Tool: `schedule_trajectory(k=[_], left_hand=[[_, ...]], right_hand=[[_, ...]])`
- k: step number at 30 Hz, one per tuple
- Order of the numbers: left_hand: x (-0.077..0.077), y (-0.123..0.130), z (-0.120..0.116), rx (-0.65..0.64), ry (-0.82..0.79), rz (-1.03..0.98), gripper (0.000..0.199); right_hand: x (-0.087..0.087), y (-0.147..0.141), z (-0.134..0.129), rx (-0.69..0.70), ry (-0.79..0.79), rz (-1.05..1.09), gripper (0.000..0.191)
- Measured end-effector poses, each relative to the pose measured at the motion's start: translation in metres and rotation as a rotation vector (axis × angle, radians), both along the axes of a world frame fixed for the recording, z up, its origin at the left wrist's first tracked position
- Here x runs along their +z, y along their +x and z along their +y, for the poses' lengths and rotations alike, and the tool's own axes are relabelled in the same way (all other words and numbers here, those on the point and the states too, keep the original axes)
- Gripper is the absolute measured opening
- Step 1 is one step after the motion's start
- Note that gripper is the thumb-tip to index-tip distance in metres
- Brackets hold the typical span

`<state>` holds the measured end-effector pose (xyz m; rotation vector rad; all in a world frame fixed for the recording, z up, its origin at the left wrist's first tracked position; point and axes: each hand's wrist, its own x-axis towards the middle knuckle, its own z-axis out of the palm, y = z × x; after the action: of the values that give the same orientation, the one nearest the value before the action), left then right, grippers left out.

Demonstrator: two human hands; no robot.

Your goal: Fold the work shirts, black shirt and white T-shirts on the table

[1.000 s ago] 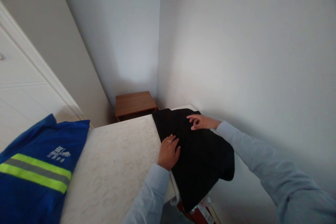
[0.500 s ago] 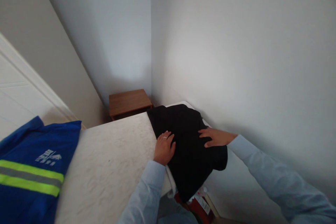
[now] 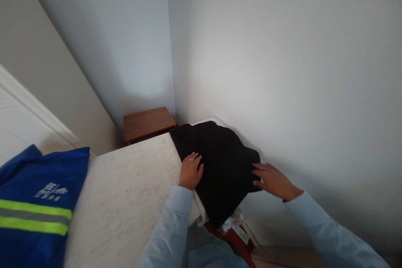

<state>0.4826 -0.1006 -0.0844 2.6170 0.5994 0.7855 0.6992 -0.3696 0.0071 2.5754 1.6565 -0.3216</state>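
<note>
A black cloth garment (image 3: 216, 155) lies spread over the end of a white, faintly patterned padded surface (image 3: 132, 184). Its near corner hangs past the edge. My left hand (image 3: 191, 172) rests flat on the garment's left border, fingers stretched out, with a ring on one finger. At the garment's right edge, beside the wall, my right hand (image 3: 273, 179) has its fingers apart, the tips touching or just over the cloth. What kind of garment it is, I cannot make out.
Blue workwear (image 3: 40, 201) with yellow-green and grey reflective stripes lies at the left. A brown wooden bedside table (image 3: 149, 123) stands in the far corner. The grey-white wall (image 3: 298, 71) runs close along the right. Below the garment sits a red item (image 3: 241, 236) with a white label.
My right hand has slid outward to the right, off the middle of the cloth to its edge. The cloth's right part lies smoother. My left hand stays at the left border.
</note>
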Motion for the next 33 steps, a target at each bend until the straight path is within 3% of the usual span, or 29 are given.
schedule_trajectory(k=[2, 4, 7, 10, 13, 16, 17, 20, 22, 24, 28, 30, 33], left_hand=[[0.001, 0.0, 0.001, -0.001, 0.005, 0.005, 0.036], [0.001, 0.001, 0.003, 0.003, 0.008, 0.012, 0.036], [0.003, 0.002, 0.002, 0.013, 0.008, 0.019, 0.036], [0.005, -0.001, -0.007, 0.044, 0.012, 0.027, 0.037], [0.008, -0.009, -0.025, 0.028, 0.05, 0.052, 0.041], [0.012, -0.019, -0.042, -0.058, 0.093, 0.12, 0.047], [0.013, -0.023, -0.046, -0.077, 0.098, 0.148, 0.048], [0.016, -0.031, -0.053, -0.077, 0.097, 0.203, 0.051], [0.018, -0.034, -0.055, -0.062, 0.092, 0.213, 0.052], [0.019, -0.035, -0.056, -0.048, 0.09, 0.214, 0.052], [0.02, -0.035, -0.059, -0.033, 0.087, 0.21, 0.052], [0.021, -0.036, -0.06, -0.031, 0.078, 0.203, 0.052], [0.021, -0.037, -0.062, -0.034, 0.052, 0.201, 0.053]], right_hand=[[0.0, 0.009, -0.02, -0.194, 0.025, -0.162, 0.03], [0.0, 0.011, -0.039, -0.235, 0.06, -0.147, 0.036], [-0.004, -0.01, -0.054, -0.123, 0.098, 0.058, 0.045], [-0.011, -0.039, -0.044, 0.069, 0.157, 0.265, 0.048], [-0.015, -0.045, -0.011, 0.221, 0.286, 0.353, 0.05], [-0.018, -0.017, 0.032, 0.264, 0.399, 0.234, 0.045], [-0.019, -0.003, 0.045, 0.208, 0.397, 0.142, 0.042], [-0.022, 0.035, 0.072, -0.13, 0.297, -0.082, 0.036], [-0.023, 0.045, 0.081, -0.207, 0.301, -0.171, 0.038], [-0.022, 0.041, 0.088, -0.126, 0.396, -0.237, 0.041], [-0.017, 0.002, 0.124, 0.213, 0.556, -0.164, 0.045], [-0.013, -0.018, 0.158, 0.345, 0.568, -0.08, 0.047], [-0.006, -0.033, 0.223, 0.355, 0.478, -0.05, 0.049]])
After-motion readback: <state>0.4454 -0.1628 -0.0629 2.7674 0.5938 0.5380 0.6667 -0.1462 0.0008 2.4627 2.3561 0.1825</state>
